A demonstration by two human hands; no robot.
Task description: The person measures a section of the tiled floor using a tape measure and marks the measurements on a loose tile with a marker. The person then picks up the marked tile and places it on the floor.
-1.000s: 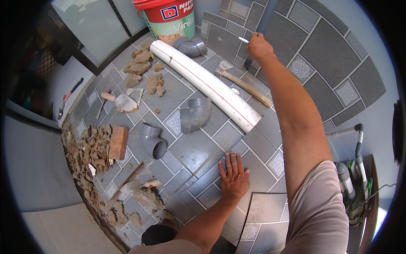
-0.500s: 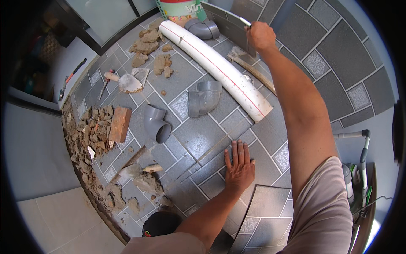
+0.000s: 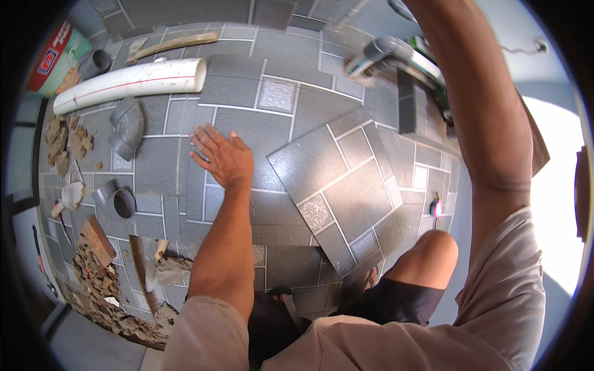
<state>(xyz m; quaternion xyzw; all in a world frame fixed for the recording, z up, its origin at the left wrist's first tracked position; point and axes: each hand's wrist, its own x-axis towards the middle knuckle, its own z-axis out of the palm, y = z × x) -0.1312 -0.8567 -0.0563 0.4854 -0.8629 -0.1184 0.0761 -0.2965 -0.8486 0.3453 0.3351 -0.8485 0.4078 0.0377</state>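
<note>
In the head view I have one left hand [image 3: 223, 157] palm down on the tiled floor [image 3: 158, 167], fingers slightly spread. The right forearm [image 3: 489, 111] runs past the top edge, so I cannot tell the right hand's grip. One loose tile [image 3: 352, 176] lies askew, just right of the left hand. Leftward I count one pipe [image 3: 133, 85], three elbow fittings [image 3: 127, 130], one hammer [image 3: 173, 46], one brick [image 3: 99, 240]. The pipe is white, smooth, red-lined; the fittings are grey and bent; the hammer's handle looks wooden; the reddish brick adjoins crumbly rubble [image 3: 93, 278]. The loose tile is four-sided, grey, pale-lined.
</note>
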